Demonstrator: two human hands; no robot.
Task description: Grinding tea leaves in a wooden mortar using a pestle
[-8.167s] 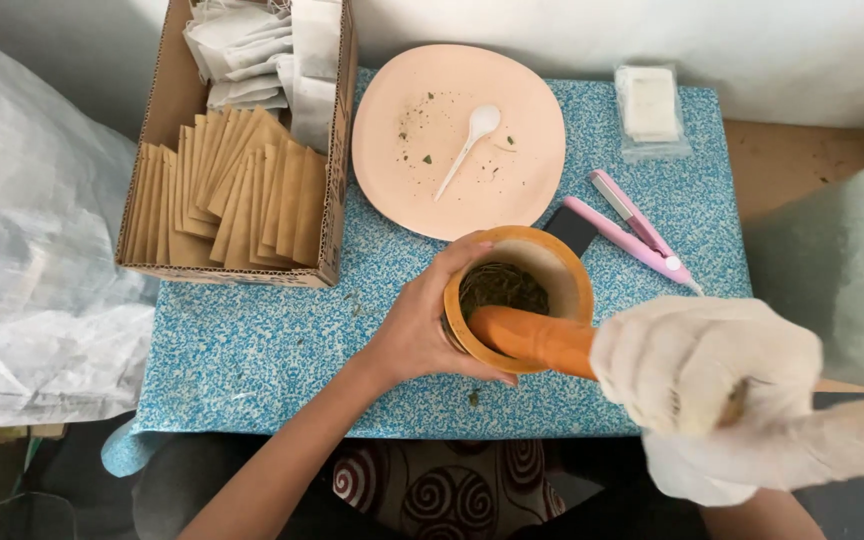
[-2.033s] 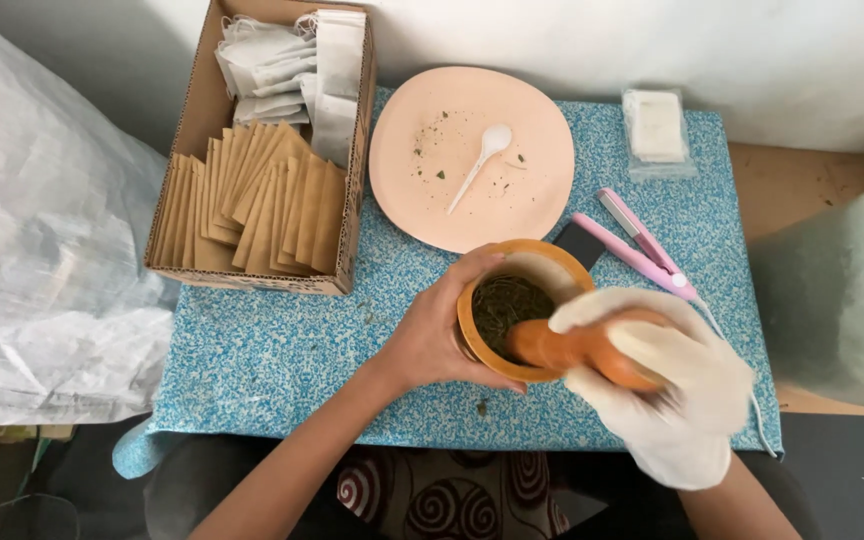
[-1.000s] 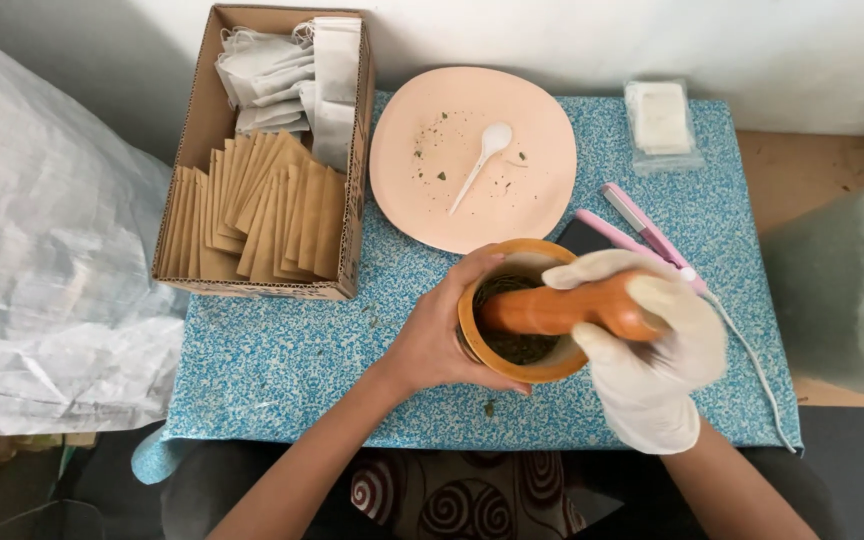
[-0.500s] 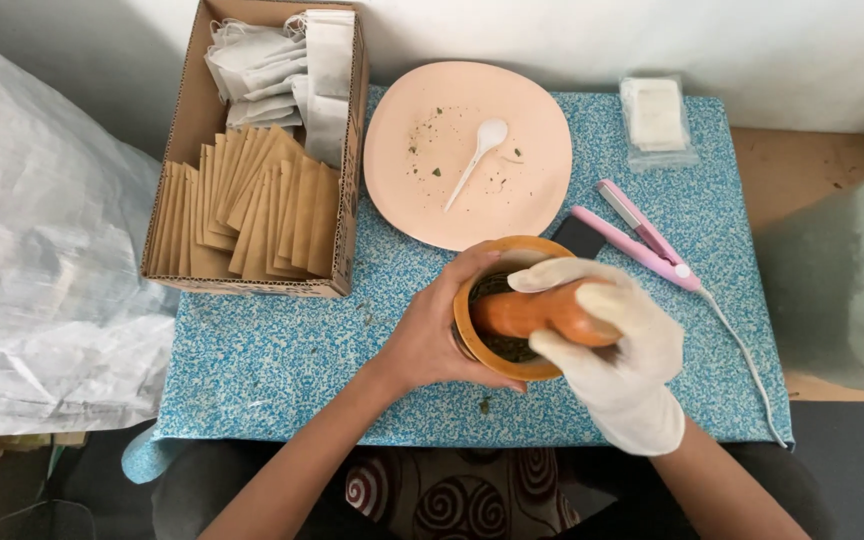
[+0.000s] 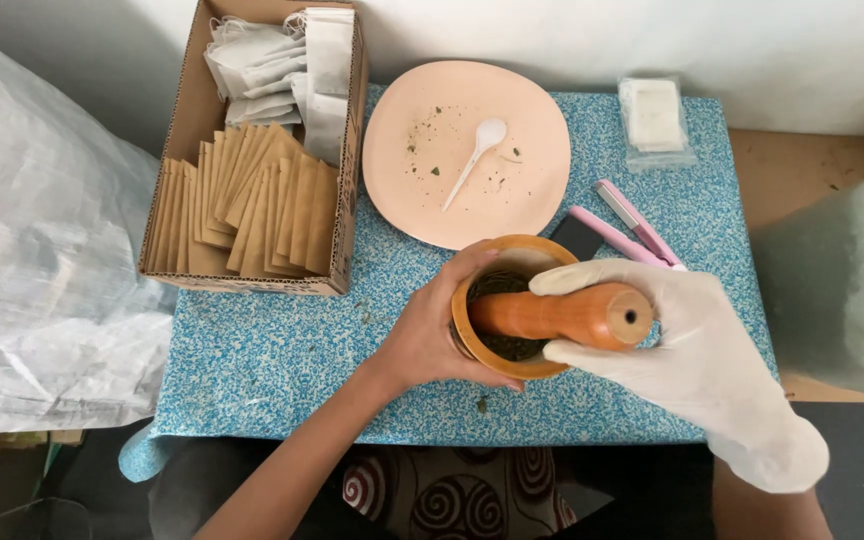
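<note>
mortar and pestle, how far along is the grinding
Done: dark green herb lies in the wooden mortar. In hand: the left hand steadies the mortar; the gloved right hand grips the pestle. Left: brown sachets stand in the box.

Mortar (image 5: 512, 305) stands on the worktop (image 5: 272, 350) near its front edge, right of centre. Pestle (image 5: 552, 314) lies tilted across the mortar, its working end inside the bowl among crushed leaves (image 5: 508, 345). Left hand (image 5: 430, 330) wraps the mortar's left wall; right hand (image 5: 682, 340) closes round the pestle's upper end, to the mortar's right. Plate (image 5: 522, 200) sits directly behind the mortar, a spoon (image 5: 474, 160) lying on it. Cardboard box (image 5: 184, 150) occupies the rear left, holding upright envelopes (image 5: 247, 205) in front and filter bags (image 5: 282, 65) behind. Sealing tool (image 5: 627, 228) lies right of the plate; a packet (image 5: 654, 115) sits behind it. Plastic sack (image 5: 42, 260) lies left of the worktop.
</note>
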